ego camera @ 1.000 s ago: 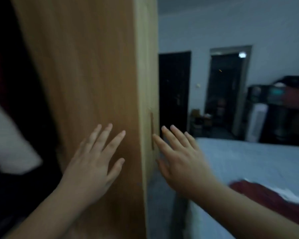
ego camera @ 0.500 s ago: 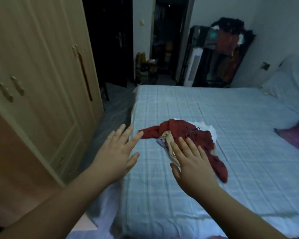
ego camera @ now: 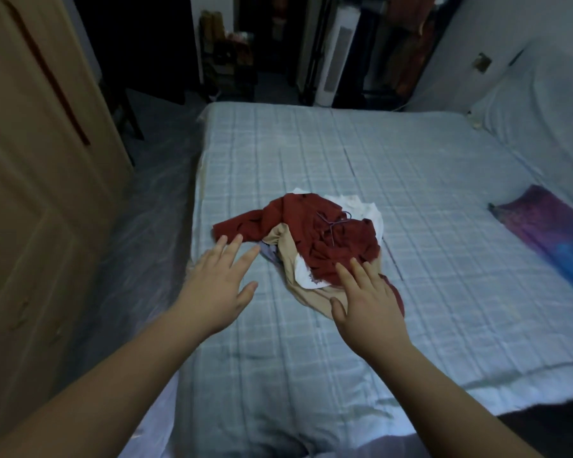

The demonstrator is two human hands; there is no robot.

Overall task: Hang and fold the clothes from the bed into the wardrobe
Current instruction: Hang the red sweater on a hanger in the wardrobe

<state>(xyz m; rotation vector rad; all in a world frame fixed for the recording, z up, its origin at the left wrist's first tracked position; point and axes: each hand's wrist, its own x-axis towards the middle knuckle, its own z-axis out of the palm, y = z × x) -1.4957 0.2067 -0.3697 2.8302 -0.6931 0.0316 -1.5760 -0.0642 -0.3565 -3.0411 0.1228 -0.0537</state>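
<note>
A small heap of clothes lies in the middle of the bed (ego camera: pixel 411 166): a dark red garment (ego camera: pixel 315 226) on top, a beige one (ego camera: pixel 288 256) under it and white cloth (ego camera: pixel 368 209) at the back. A thin purple hanger (ego camera: pixel 333 223) rests on the red garment. My left hand (ego camera: pixel 219 285) reaches out over the sheet just left of the heap, fingers spread and holding nothing. My right hand (ego camera: pixel 368 302) hovers over the heap's near edge, fingers straight, also holding nothing. The wooden wardrobe (ego camera: pixel 30 180) stands on the left.
A purple and blue cloth (ego camera: pixel 553 236) lies at the bed's right side, and a pillow (ego camera: pixel 543 120) sits at the far right. Past the bed are a white tower appliance (ego camera: pixel 336 57), a dark doorway and hanging clothes. A strip of floor (ego camera: pixel 146 206) runs between wardrobe and bed.
My view has swung from the wardrobe door to the bed. Both hands have left the door and now stretch toward the heap of clothes, closer than half a second ago.
</note>
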